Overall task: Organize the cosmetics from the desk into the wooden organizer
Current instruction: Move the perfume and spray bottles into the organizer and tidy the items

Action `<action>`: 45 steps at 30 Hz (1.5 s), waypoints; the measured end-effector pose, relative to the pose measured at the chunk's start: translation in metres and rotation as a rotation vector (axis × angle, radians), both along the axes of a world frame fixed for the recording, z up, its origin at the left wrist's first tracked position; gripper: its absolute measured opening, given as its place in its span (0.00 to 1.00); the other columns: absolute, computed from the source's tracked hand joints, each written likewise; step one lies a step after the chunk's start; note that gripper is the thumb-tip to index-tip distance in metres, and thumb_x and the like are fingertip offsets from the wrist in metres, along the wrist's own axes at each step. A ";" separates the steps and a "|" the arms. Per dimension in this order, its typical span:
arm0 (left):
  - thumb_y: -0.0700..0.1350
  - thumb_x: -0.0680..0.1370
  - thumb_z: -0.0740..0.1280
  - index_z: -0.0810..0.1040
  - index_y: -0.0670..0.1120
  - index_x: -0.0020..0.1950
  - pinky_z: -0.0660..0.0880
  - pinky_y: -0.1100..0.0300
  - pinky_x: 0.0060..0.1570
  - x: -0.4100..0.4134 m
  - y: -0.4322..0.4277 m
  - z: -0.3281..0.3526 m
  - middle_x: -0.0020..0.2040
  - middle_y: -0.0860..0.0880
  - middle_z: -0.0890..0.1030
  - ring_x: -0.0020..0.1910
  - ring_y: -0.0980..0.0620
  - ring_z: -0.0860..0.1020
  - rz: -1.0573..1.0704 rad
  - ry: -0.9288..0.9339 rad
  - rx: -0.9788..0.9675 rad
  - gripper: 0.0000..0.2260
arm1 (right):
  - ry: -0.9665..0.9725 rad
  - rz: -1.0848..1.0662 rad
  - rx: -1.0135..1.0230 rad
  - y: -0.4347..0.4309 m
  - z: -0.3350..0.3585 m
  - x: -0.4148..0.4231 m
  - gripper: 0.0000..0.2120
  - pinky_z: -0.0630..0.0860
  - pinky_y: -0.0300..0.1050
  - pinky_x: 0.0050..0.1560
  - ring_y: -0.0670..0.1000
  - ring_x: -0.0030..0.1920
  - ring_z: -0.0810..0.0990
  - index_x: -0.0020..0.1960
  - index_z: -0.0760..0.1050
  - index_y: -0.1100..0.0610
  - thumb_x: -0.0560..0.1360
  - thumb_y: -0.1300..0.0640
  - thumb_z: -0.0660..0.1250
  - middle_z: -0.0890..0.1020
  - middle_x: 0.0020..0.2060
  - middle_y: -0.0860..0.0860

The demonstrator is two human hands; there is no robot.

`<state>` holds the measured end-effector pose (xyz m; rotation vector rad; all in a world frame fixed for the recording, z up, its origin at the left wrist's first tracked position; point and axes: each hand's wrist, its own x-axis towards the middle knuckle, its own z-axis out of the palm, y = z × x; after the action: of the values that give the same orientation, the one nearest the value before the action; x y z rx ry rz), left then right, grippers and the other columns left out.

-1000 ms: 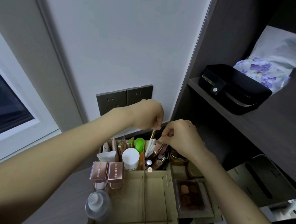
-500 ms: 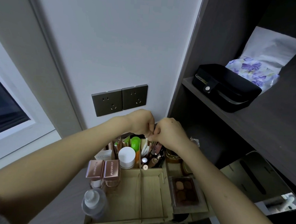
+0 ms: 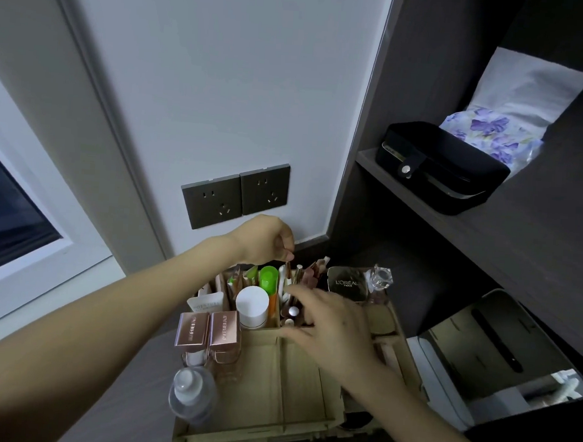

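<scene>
The wooden organizer [image 3: 273, 390] stands on the dark desk. Its back compartments hold tubes, a green-capped bottle [image 3: 268, 278], a white jar [image 3: 251, 306] and several slim sticks and brushes. My left hand [image 3: 265, 239] pinches the top of a thin rose-gold stick [image 3: 288, 272] standing in the back middle compartment. My right hand [image 3: 325, 320] hovers over the same compartment with fingers spread, fingertips by the small tubes [image 3: 293, 311]. Two rose-gold capped bottles [image 3: 208, 332] and a clear bottle [image 3: 192, 396] stand at the organizer's left. A L'Oreal compact [image 3: 347, 284] and glass bottle [image 3: 380, 277] stand at the back right.
Wall sockets [image 3: 235, 200] are behind the organizer. A dark shelf at right carries a black case [image 3: 440, 168] and a floral pouch [image 3: 493, 134]. A mirror [image 3: 500, 356] leans at the right of the organizer. A window [image 3: 7, 217] is at left.
My right hand let go near the stick's top and dropped down and back toward me, fingers now spread. My left hand stays on the stick. The view shifted slightly.
</scene>
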<state>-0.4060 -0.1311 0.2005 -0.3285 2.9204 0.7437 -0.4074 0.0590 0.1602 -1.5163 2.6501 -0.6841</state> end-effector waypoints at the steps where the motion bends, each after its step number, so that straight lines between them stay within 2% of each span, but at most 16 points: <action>1: 0.43 0.74 0.69 0.82 0.41 0.51 0.72 0.63 0.52 -0.001 0.001 0.000 0.50 0.45 0.84 0.49 0.50 0.81 0.000 0.003 0.005 0.08 | 0.072 -0.002 0.003 -0.002 -0.011 0.002 0.25 0.76 0.45 0.32 0.49 0.35 0.81 0.56 0.76 0.49 0.61 0.45 0.77 0.82 0.36 0.47; 3: 0.40 0.74 0.69 0.82 0.41 0.50 0.72 0.66 0.50 -0.001 0.002 0.000 0.49 0.45 0.85 0.46 0.54 0.80 0.005 0.006 0.034 0.07 | 0.111 -0.014 -0.064 -0.010 -0.023 0.001 0.19 0.76 0.42 0.28 0.50 0.32 0.81 0.50 0.79 0.51 0.61 0.50 0.78 0.83 0.33 0.48; 5: 0.38 0.74 0.69 0.83 0.40 0.50 0.73 0.71 0.47 -0.002 0.001 0.000 0.49 0.45 0.85 0.45 0.56 0.80 0.013 0.008 0.067 0.07 | 0.094 -0.030 -0.150 -0.017 -0.026 -0.006 0.09 0.76 0.41 0.28 0.51 0.31 0.81 0.44 0.82 0.54 0.64 0.56 0.74 0.83 0.31 0.49; 7: 0.37 0.73 0.69 0.83 0.40 0.50 0.71 0.77 0.41 -0.002 0.002 -0.001 0.49 0.44 0.85 0.45 0.56 0.80 0.023 0.013 0.092 0.07 | 0.108 -0.079 -0.183 -0.023 -0.024 -0.016 0.04 0.77 0.42 0.28 0.53 0.30 0.81 0.40 0.82 0.56 0.65 0.59 0.73 0.83 0.30 0.50; 10: 0.36 0.73 0.68 0.83 0.40 0.50 0.71 0.79 0.38 -0.002 0.003 -0.001 0.49 0.44 0.85 0.44 0.56 0.79 0.040 0.018 0.120 0.08 | 0.117 -0.125 -0.178 -0.032 -0.018 -0.028 0.05 0.77 0.44 0.27 0.53 0.29 0.81 0.38 0.83 0.56 0.63 0.60 0.77 0.83 0.28 0.51; 13: 0.37 0.74 0.69 0.82 0.40 0.51 0.73 0.73 0.42 -0.003 0.004 -0.001 0.49 0.44 0.85 0.44 0.53 0.80 0.045 0.010 0.131 0.07 | 0.119 -0.120 -0.158 -0.036 -0.015 -0.029 0.04 0.78 0.46 0.32 0.54 0.32 0.83 0.41 0.84 0.56 0.66 0.59 0.76 0.84 0.30 0.53; 17: 0.43 0.74 0.70 0.82 0.42 0.51 0.75 0.60 0.54 -0.001 0.003 0.001 0.50 0.44 0.84 0.49 0.50 0.81 0.041 -0.004 0.131 0.08 | 0.053 -0.116 -0.155 -0.033 -0.014 -0.029 0.10 0.77 0.48 0.42 0.55 0.44 0.82 0.52 0.82 0.55 0.72 0.56 0.71 0.86 0.41 0.54; 20: 0.44 0.74 0.69 0.82 0.43 0.50 0.75 0.58 0.58 0.005 -0.001 0.004 0.50 0.46 0.84 0.51 0.50 0.81 0.028 0.009 0.146 0.08 | 0.014 -0.146 -0.216 -0.018 -0.011 -0.030 0.09 0.77 0.45 0.44 0.51 0.45 0.82 0.53 0.82 0.54 0.73 0.55 0.70 0.85 0.43 0.51; 22: 0.44 0.75 0.68 0.82 0.43 0.49 0.74 0.59 0.56 0.010 -0.005 0.006 0.50 0.47 0.84 0.49 0.52 0.81 0.035 0.044 0.158 0.07 | 0.009 -0.193 -0.237 -0.005 -0.007 -0.033 0.08 0.78 0.45 0.44 0.48 0.44 0.81 0.52 0.81 0.54 0.74 0.56 0.69 0.85 0.43 0.50; 25: 0.42 0.75 0.67 0.82 0.42 0.50 0.73 0.64 0.50 0.020 -0.010 0.007 0.49 0.47 0.84 0.44 0.55 0.79 0.086 0.089 0.146 0.06 | 0.040 -0.289 -0.231 0.013 0.000 -0.042 0.06 0.78 0.44 0.41 0.49 0.40 0.81 0.49 0.81 0.55 0.74 0.58 0.69 0.84 0.40 0.50; 27: 0.41 0.75 0.68 0.82 0.42 0.49 0.73 0.64 0.51 0.028 -0.012 0.007 0.49 0.46 0.84 0.43 0.55 0.78 0.116 0.107 0.141 0.06 | 0.057 -0.301 -0.201 0.022 0.003 -0.045 0.04 0.78 0.44 0.40 0.48 0.40 0.81 0.47 0.82 0.55 0.73 0.57 0.70 0.84 0.38 0.49; 31: 0.43 0.75 0.68 0.82 0.43 0.49 0.74 0.65 0.46 0.050 -0.015 0.007 0.46 0.49 0.83 0.45 0.51 0.80 0.198 0.163 0.172 0.06 | -0.005 -0.187 -0.055 0.028 0.002 -0.028 0.06 0.71 0.39 0.41 0.43 0.40 0.74 0.43 0.81 0.52 0.71 0.49 0.71 0.82 0.37 0.45; 34: 0.43 0.76 0.67 0.82 0.42 0.50 0.71 0.70 0.43 0.065 -0.017 0.005 0.45 0.50 0.82 0.42 0.55 0.78 0.256 0.190 0.166 0.07 | 0.073 -0.118 0.005 0.015 -0.009 -0.014 0.07 0.66 0.40 0.36 0.46 0.37 0.73 0.37 0.81 0.52 0.65 0.50 0.76 0.82 0.32 0.46; 37: 0.42 0.76 0.67 0.82 0.41 0.49 0.74 0.64 0.47 0.079 -0.018 0.003 0.44 0.49 0.82 0.40 0.57 0.77 0.304 0.206 0.203 0.07 | 0.201 -0.121 0.073 -0.002 -0.020 -0.011 0.13 0.69 0.40 0.26 0.49 0.28 0.76 0.28 0.79 0.53 0.54 0.54 0.82 0.79 0.25 0.47; 41: 0.42 0.75 0.67 0.83 0.40 0.47 0.75 0.57 0.51 0.095 -0.020 -0.004 0.43 0.47 0.84 0.43 0.50 0.80 0.380 0.235 0.251 0.07 | 0.298 -0.168 0.127 -0.013 -0.022 -0.013 0.15 0.68 0.38 0.23 0.49 0.23 0.75 0.26 0.77 0.55 0.50 0.55 0.84 0.77 0.22 0.49; 45: 0.42 0.76 0.67 0.83 0.40 0.46 0.75 0.55 0.52 0.109 -0.022 -0.011 0.40 0.50 0.83 0.42 0.50 0.80 0.402 0.221 0.258 0.07 | 0.337 -0.187 0.146 -0.015 -0.024 -0.014 0.16 0.67 0.36 0.23 0.50 0.22 0.74 0.25 0.76 0.54 0.49 0.55 0.84 0.76 0.21 0.49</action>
<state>-0.2973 -0.1535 0.1898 -0.8714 2.9353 1.2710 -0.4217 0.0437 0.1364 -1.4724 3.0361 -0.2464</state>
